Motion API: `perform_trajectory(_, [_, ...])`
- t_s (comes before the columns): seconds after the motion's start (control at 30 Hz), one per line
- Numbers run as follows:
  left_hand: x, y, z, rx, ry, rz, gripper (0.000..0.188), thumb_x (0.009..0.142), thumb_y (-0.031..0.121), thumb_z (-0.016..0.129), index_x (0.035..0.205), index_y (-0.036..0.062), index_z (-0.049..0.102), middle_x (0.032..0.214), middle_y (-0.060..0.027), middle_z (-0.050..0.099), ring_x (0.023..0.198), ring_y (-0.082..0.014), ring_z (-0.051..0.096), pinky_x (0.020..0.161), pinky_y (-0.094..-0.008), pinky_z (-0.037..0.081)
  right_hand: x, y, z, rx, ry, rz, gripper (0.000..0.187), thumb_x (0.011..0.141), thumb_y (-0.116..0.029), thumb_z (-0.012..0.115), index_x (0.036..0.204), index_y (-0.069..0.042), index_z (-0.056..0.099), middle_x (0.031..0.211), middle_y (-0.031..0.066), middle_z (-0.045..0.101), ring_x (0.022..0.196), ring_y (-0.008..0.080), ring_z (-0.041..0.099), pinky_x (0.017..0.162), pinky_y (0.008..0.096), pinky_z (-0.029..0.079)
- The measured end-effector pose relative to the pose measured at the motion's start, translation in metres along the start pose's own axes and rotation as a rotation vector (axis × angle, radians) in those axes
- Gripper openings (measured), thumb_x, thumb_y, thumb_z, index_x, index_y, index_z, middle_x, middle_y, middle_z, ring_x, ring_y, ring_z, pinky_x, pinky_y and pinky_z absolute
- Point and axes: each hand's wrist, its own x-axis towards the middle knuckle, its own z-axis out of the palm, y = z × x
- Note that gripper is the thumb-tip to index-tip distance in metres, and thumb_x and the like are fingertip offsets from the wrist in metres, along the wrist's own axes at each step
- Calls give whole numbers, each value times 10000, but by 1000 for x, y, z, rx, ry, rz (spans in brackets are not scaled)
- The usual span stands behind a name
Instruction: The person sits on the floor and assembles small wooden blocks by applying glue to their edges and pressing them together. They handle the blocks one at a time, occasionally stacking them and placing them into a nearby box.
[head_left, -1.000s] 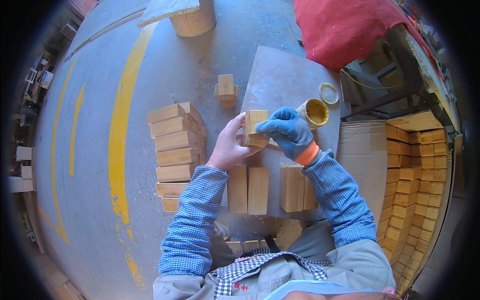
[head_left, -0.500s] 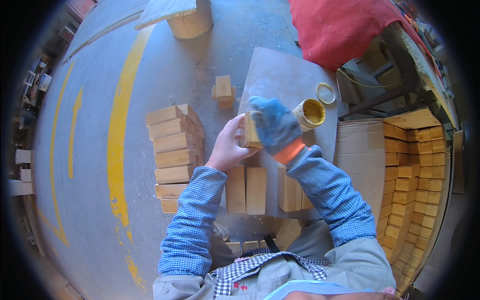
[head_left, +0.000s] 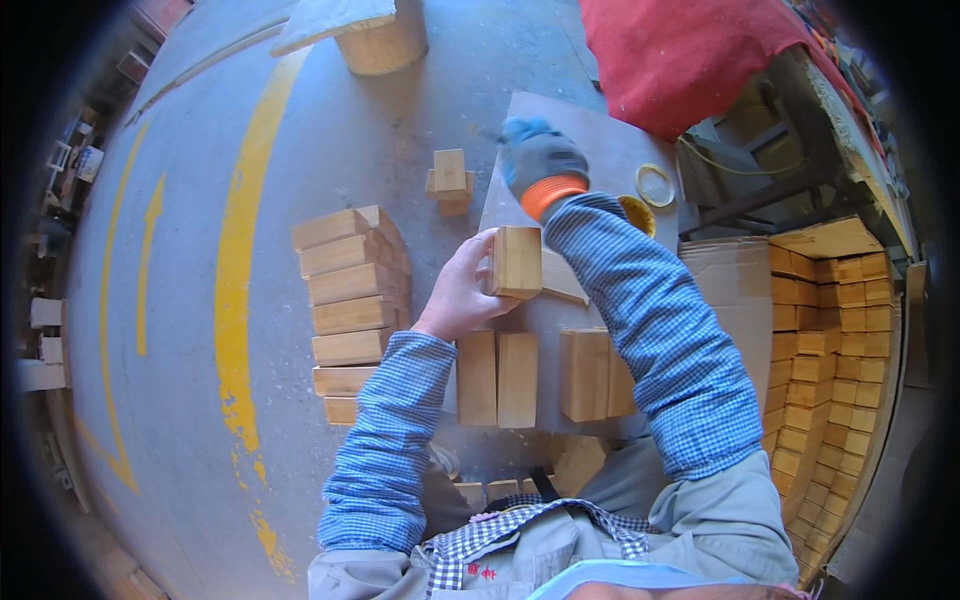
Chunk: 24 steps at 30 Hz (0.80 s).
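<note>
My bare left hand (head_left: 458, 288) is closed around a pale wooden block (head_left: 518, 262), holding it up above the grey board (head_left: 530, 120). My right hand (head_left: 543, 165), in a grey-blue glove with an orange cuff, is over the far part of the board, apart from the block. Its fingers look curled but are blurred, and what they hold, if anything, I cannot make out. Under the right forearm shows a yellow-lined tub (head_left: 637, 215), mostly hidden. A round lid (head_left: 655, 186) lies beside it. Nearer me stand two wooden blocks (head_left: 497, 380) and another pair (head_left: 597, 375).
Stacked wooden blocks (head_left: 350, 290) stand on the floor to the left. A small block pile (head_left: 450, 182) sits beyond the board. At right, a carton (head_left: 725, 300) holds many blocks (head_left: 830, 370). Red cloth (head_left: 680, 60) drapes over a bench at the far right.
My right hand has moved off the block, away from me over the board, its forearm now covering most of the tub. My left hand still holds the block in nearly the same place.
</note>
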Motion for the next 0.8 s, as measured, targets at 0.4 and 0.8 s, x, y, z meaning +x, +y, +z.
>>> perform_trajectory(0.4, [-16,8,-6,337,-50,56,1005,785,143,859,1605,27,290,1588,-187,398,1492,-314,383,1248,-454,301,-102,32,-18,1335,-585,854,295,1040,-365,569,1134,-117,700,792,-11,603,625,118,579,549,304,496])
perform_trajectory(0.8, [-42,30,6,-273,254,-236,562,1116,438,452,1456,0,546,1269,-92,676,1162,-156,632,1015,-352,517,-124,-2,-50,1529,-596,898,344,1080,-373,545,1287,-128,668,1244,99,689,1111,261,694,956,459,580])
